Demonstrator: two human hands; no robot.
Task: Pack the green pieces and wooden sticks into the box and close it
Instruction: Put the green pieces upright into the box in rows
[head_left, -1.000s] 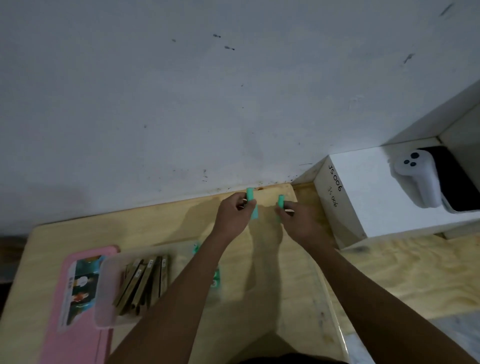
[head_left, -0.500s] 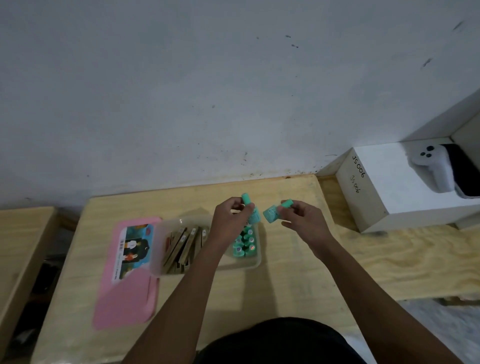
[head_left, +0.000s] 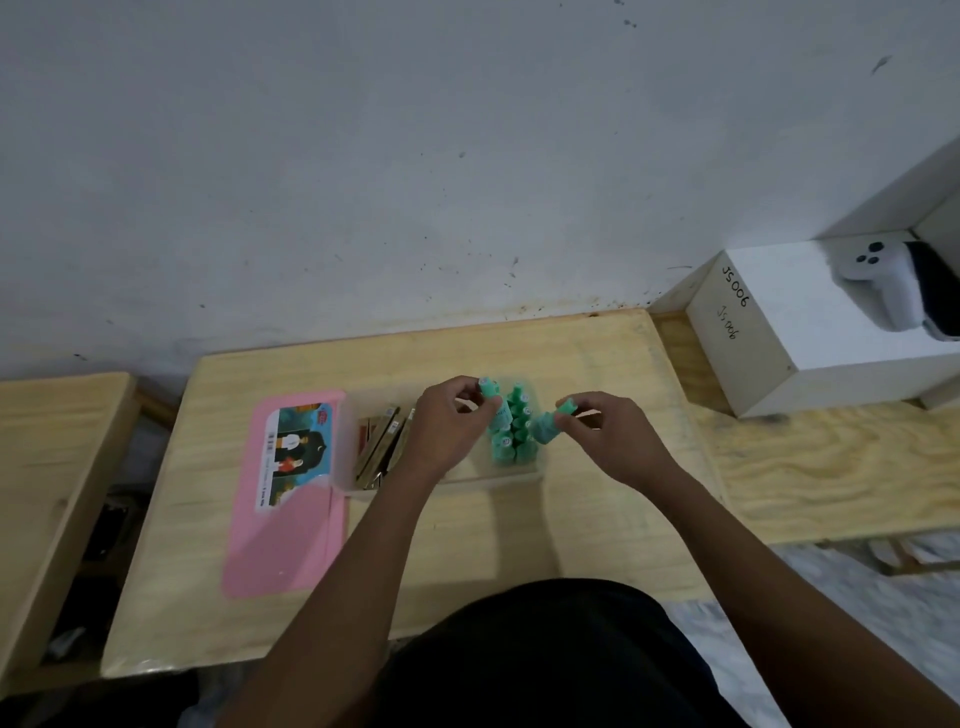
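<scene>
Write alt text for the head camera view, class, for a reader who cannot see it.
Two bare hands each hold a green piece, left hand and right hand, over a clear box on a wooden table. The box holds wooden sticks and upright green pieces; its pink lid lies alongside.

Table (head_left: 519, 545): pale wood, matt, visible grain. Box (head_left: 347, 470): translucent plastic. Green pieces (head_left: 511, 441): smooth plastic look. Sticks (head_left: 382, 449): wood, matt. Pink lid (head_left: 283, 545) left: smooth, printed paper label. Far wall (head_left: 415, 156): matt, speckled.
</scene>
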